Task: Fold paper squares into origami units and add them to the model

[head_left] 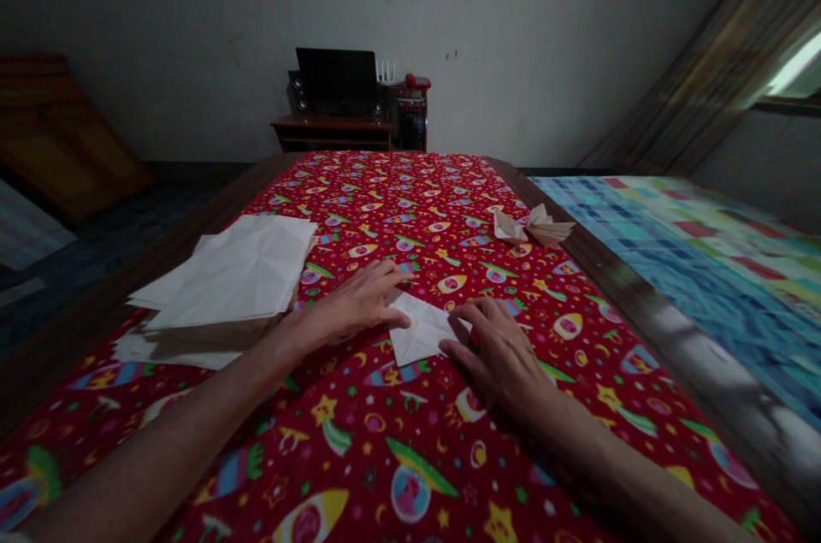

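A small folded sheet of white paper point(420, 329) lies on the red patterned cloth between my two hands. My left hand point(363, 299) comes in from the left, fingers apart, its thumb resting on the paper's left side and its index finger stretched past the far edge. At the paper's right corner, my right hand point(497, 346) has its thumb and bent fingers closed around that corner. Left of my left hand sits a thick stack of creased white paper sheets point(237, 269). Two folded paper pieces point(545, 227) stand farther off to the right.
The red cloth point(410, 475) covers a dark wooden table point(616, 312). A bed with a blue patterned cover point(641, 244) adjoins on the right. Beyond the far end, a monitor point(337, 79) and speakers stand on a desk by the wall. A wooden cabinet point(64, 132) is at left.
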Motion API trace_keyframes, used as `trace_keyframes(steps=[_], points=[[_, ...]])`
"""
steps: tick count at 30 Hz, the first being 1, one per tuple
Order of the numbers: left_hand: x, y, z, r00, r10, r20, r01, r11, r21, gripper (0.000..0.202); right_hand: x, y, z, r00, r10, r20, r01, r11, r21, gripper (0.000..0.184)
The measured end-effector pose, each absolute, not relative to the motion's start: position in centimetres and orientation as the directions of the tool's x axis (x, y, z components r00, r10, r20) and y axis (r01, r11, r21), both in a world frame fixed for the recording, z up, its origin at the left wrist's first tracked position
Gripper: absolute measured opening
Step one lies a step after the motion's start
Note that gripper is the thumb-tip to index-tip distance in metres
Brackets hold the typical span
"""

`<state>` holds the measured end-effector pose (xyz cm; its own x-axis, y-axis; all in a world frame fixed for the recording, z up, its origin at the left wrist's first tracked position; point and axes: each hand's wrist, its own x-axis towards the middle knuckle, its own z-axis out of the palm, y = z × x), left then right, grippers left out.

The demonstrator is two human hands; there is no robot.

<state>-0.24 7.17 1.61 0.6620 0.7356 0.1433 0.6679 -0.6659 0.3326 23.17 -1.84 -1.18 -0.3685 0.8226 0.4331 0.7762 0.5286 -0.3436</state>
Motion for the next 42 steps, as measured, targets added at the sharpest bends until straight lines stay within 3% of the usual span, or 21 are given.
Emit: trace_keyframes(steps=[4,7,10,14,17,20,22,24,26,29,31,36,42], points=[[0.2,6.9,2.5,0.621,0.783,0.033,0.726,-0.590,0.354,0.059,23.4,-1.7,-1.3,-0.375,0.820,0.433,0.745,0.544,-0.386,0.036],[0.4,6.6,3.1,0.580,0.814,-0.010,0.741,-0.523,0.421,0.060,23.4,-1.6,-1.1,-0.371,0.827,0.422,0.750,0.535,-0.390,0.039],[0.4,6.3,3.2,0.537,0.843,-0.037,0.724,-0.438,0.532,0.063,23.4,-1.5,-1.0,-0.365,0.842,0.398,0.768,0.514,-0.382,0.036],[0.1,5.6,2.7,0.503,0.864,0.027,0.600,-0.372,0.708,0.065,23.4,-1.1,-1.0,-0.335,0.861,0.382,0.791,0.477,-0.383,0.027],[0.0,5.0,2.3,0.453,0.887,0.091,0.562,-0.364,0.743,0.064,23.3,-0.5,-0.7,-0.285,0.921,0.267,0.806,0.381,-0.453,0.017],[0.1,4.2,2.5,0.426,0.866,0.263,0.546,-0.478,0.689,0.052,23.3,0.3,0.2,-0.267,0.947,0.180,0.754,0.322,-0.572,0.019],[0.2,3.8,2.9,0.415,0.789,0.454,0.528,-0.615,0.586,0.038,23.6,1.0,1.1,-0.279,0.901,0.332,0.695,0.428,-0.578,0.018],[0.1,3.4,3.4,0.415,0.671,0.615,0.544,-0.724,0.423,0.017,23.8,1.5,2.2,-0.329,0.770,0.547,0.672,0.598,-0.437,0.014],[0.0,3.1,3.8,0.450,0.559,0.696,0.584,-0.774,0.245,0.006,24.0,1.8,3.1,-0.404,0.631,0.662,0.708,0.674,-0.210,0.015],[-0.2,2.7,3.5,0.528,0.509,0.679,0.643,-0.763,0.072,0.014,24.0,1.7,3.1,-0.553,0.518,0.653,0.725,0.685,0.071,0.019],[-0.4,2.4,2.7,0.572,0.546,0.613,0.672,-0.740,0.033,0.015,23.9,1.2,2.3,-0.641,0.509,0.574,0.695,0.702,0.154,0.017],[-0.9,0.9,0.8,0.638,0.638,0.432,0.695,-0.718,0.033,0.014,23.8,0.1,0.4,-0.737,0.566,0.370,0.653,0.738,0.171,0.009],[-1.3,-0.8,0.4,0.622,0.677,0.392,0.699,-0.706,0.110,0.010,23.9,-0.2,0.7,-0.740,0.598,0.307,0.646,0.759,0.080,0.013]])
